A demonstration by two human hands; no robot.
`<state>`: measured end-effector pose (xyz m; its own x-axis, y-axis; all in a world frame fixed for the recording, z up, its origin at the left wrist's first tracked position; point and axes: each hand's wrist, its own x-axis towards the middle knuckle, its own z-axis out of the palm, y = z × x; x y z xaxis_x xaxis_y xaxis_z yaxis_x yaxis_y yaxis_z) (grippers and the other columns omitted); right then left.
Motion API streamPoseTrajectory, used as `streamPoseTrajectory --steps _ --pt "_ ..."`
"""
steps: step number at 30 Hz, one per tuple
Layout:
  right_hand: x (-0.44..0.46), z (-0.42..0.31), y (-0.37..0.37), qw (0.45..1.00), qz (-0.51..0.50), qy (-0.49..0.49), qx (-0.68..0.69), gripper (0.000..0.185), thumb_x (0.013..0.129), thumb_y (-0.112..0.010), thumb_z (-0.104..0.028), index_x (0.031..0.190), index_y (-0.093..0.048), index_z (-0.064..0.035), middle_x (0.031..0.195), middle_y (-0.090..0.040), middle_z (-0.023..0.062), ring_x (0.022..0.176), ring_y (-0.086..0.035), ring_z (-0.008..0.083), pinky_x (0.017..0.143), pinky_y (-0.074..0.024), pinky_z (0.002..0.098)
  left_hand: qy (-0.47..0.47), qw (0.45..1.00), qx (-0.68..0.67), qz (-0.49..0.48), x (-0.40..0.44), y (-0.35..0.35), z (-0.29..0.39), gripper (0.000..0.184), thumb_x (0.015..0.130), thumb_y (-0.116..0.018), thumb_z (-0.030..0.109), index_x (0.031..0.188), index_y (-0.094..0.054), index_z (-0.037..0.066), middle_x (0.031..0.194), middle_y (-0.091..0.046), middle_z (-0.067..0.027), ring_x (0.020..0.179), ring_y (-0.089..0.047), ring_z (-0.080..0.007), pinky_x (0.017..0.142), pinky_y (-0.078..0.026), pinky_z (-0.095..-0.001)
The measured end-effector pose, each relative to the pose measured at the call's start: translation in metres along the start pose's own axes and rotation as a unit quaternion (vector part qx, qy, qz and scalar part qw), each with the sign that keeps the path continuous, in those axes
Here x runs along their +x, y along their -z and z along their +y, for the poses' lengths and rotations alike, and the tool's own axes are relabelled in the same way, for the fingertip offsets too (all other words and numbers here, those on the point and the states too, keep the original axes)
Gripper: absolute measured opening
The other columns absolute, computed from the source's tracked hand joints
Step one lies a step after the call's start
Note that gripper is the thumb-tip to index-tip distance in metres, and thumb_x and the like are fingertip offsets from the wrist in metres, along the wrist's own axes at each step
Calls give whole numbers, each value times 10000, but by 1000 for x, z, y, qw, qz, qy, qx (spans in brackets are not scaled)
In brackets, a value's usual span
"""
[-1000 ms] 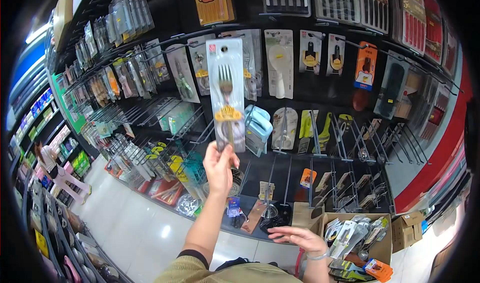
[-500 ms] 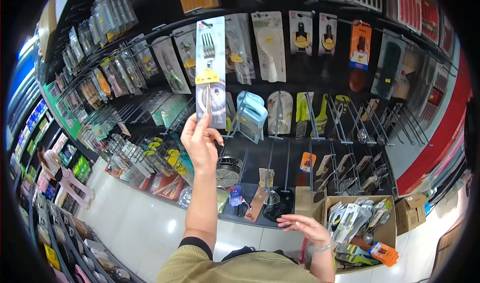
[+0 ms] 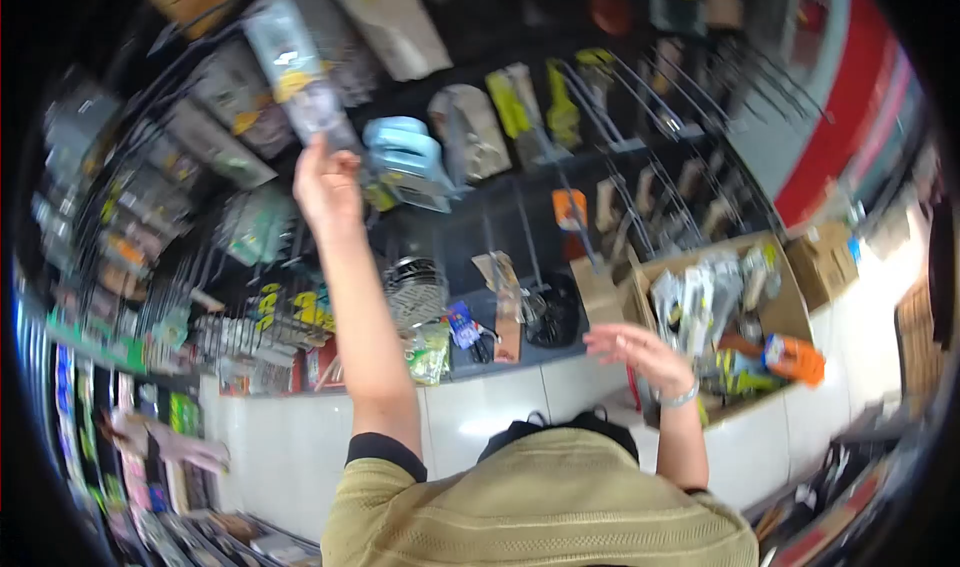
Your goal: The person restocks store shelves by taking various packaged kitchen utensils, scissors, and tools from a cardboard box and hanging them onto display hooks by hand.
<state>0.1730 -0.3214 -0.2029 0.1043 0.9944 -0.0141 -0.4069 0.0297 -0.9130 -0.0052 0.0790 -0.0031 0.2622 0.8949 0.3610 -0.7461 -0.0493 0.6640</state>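
My left hand (image 3: 330, 189) is raised to the hanging rack, its fingers pinching the bottom end of a packaged fork (image 3: 293, 65). That package is a long pale card with a yellow label, blurred by motion. Right beside it hangs a light blue plastic item (image 3: 405, 152) on a card. My right hand (image 3: 642, 355) is low, palm down with fingers stretched out, holding nothing. It is just left of an open cardboard box (image 3: 640, 292) full of packaged kitchen utensils (image 3: 700, 302).
Metal hooks (image 3: 600, 117) jut from the dark rack, some carrying packaged utensils. Below are a perforated metal strainer (image 3: 415, 292) and a purple package (image 3: 465, 325) on the bottom ledge. A closed carton (image 3: 825, 262) stands behind the box. Another person (image 3: 165, 442) is in the aisle at left.
The view has tilted down and turned, so the rack appears higher and slanted. My left hand still pinches the packaged fork. My right hand stays outstretched beside the box.
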Motion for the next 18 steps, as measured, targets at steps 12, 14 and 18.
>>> streamPoseTrajectory --steps 12,14,18 --pt "-115 79 167 829 559 -4 16 315 904 -512 -262 1146 -567 -68 1061 -608 30 921 -567 128 773 -441 272 222 966 -97 -86 45 54 -11 381 916 -394 -20 1257 -282 -149 1357 -329 -239 948 -430 -249 860 -373 -343" --pt "-118 96 181 802 592 -64 -42 340 883 -532 -274 1140 -569 -54 1031 -629 64 899 -589 161 766 -457 288 192 976 -65 -84 20 48 -9 399 918 -405 -14 1282 -283 -123 1318 -371 -227 971 -443 -239 849 -387 -348" --pt "-116 150 220 782 474 -198 -352 479 847 -583 -357 1217 -514 -61 1131 -595 143 984 -583 250 837 -453 321 89 987 58 -123 -68 18 -14 386 912 -431 -3 1273 -322 -83 1141 -500 -196 918 -494 -208 831 -407 -352"
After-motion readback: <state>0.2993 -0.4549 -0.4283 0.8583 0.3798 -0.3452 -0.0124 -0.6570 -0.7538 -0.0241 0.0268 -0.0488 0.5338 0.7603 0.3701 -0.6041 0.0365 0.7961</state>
